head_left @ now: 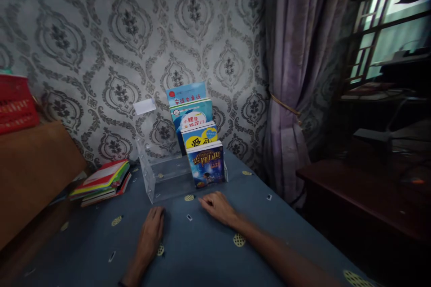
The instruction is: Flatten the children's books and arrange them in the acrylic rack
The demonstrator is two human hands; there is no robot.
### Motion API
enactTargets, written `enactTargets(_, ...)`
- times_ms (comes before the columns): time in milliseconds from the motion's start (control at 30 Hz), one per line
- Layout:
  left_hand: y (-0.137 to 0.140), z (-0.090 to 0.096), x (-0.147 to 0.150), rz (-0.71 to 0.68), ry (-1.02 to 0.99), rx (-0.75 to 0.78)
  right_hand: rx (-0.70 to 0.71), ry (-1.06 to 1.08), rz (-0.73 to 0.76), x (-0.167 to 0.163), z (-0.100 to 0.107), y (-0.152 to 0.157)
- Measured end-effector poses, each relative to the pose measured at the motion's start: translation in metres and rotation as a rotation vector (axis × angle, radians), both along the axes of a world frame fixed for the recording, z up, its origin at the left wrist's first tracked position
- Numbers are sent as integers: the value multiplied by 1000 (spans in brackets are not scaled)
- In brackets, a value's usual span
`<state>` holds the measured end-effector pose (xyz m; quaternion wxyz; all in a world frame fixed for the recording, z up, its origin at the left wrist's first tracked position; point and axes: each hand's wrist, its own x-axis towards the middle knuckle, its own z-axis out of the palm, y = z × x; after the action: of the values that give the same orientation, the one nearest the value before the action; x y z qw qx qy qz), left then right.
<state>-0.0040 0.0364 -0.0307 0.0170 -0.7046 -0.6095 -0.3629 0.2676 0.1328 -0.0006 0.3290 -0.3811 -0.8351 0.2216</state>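
My left hand (152,228) rests palm down on the blue cloth in front of a clear acrylic book rack (168,190), its fingers close together and holding nothing I can see. Near the front right of the rack lies my right hand (218,206), fingers loosely curled in, with nothing visible in them. Books stand in steps on the rack's right side: a dark blue book (207,168) in front, a yellow and blue book (201,136) behind it, then a teal book (191,116) and a light blue book (186,93) at the back. Neither hand touches them.
A stack of books (104,179) lies left of the rack. Farther left are a brown cardboard box (37,166) and a red basket (16,103). A patterned wall (134,54) rises behind, with a tied purple curtain (292,76) and dark wooden furniture (353,197) on the right.
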Motion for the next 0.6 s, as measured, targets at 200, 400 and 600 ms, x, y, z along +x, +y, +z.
enactTargets(200, 0, 3, 4, -26, 20, -12, 17, -4, -78, 4, 6, 7)
enactTargets(400, -6, 12, 2, -57, 8, -84, -5, -44, -28, -30, -3, -54)
enactTargets(600, -9, 14, -14, -34, -45, -98, -13, -328, 842, -83, -15, -206)
